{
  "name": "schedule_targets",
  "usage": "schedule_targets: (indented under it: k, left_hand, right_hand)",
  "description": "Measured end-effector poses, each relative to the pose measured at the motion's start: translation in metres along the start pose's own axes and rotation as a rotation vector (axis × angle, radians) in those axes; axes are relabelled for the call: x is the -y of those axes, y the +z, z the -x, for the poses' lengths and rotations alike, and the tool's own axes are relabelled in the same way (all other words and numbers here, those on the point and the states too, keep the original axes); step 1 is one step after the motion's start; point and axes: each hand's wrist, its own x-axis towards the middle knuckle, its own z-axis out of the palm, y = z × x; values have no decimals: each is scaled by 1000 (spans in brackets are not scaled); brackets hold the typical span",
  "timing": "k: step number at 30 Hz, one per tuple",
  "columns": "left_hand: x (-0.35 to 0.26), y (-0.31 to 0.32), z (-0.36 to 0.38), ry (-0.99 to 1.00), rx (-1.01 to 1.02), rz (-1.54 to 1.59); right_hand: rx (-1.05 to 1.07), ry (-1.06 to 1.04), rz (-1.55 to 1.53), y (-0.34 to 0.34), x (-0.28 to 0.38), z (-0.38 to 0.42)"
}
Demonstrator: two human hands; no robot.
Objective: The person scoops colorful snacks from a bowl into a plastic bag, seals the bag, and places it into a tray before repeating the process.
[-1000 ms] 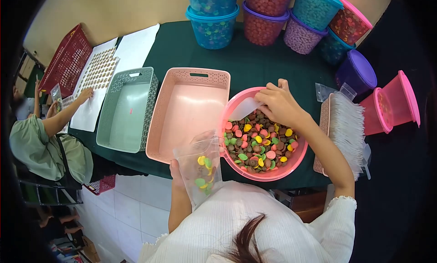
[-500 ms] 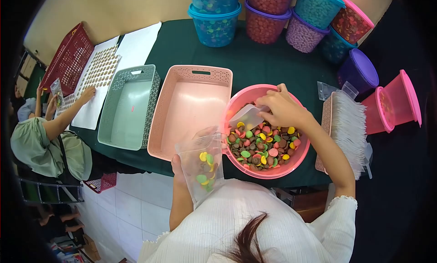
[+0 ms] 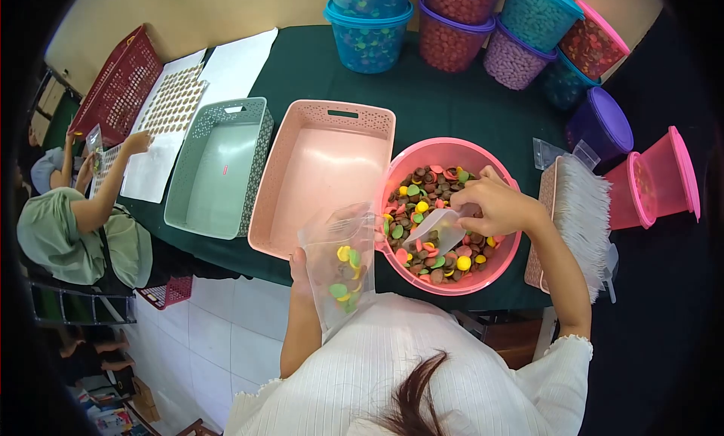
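Observation:
My left hand grips a clear zip bag from its left side. Yellow and green discs, with some brown ones, show through the plastic. My right hand is closed on a translucent plastic scoop, its blade down among the sweets. A round pink tub surrounds the scoop. Brown, pink, green and yellow chocolate-like discs fill its lower part. The bag's upper end is beside the tub's left rim, and some of my left fingers are behind the plastic.
A pink basket and a grey-green basket stand left. A co-worker's arm reaches over white sheets. Lidded buckets line the back. A small basket with white bags is right of the tub.
My right hand and scoop have moved towards the near side of the tub, down into the discs. My left hand still holds the bag. The view has shifted slightly.

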Motion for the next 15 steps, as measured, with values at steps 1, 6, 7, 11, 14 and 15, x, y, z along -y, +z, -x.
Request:
schedule_targets:
  k: [1, 6, 7, 11, 14, 15]
  left_hand:
    - [0, 0, 0, -2, 2, 0]
    - [1, 6, 3, 18, -77, -135]
    - [-1, 9, 3, 15, -77, -132]
    - [-2, 14, 3, -3, -118, -159]
    - [-2, 14, 1, 21, -97, -146]
    - [-3, 15, 1, 23, -81, -141]
  right_hand:
    - [23, 30, 0, -1, 0, 2]
    - [138, 43, -2, -11, 6, 18]
    - [122, 71, 29, -10, 8, 21]
    - [73, 45, 17, 7, 4, 21]
    - [-31, 39, 20, 20, 3, 16]
    - [27, 131, -119, 22, 1, 14]
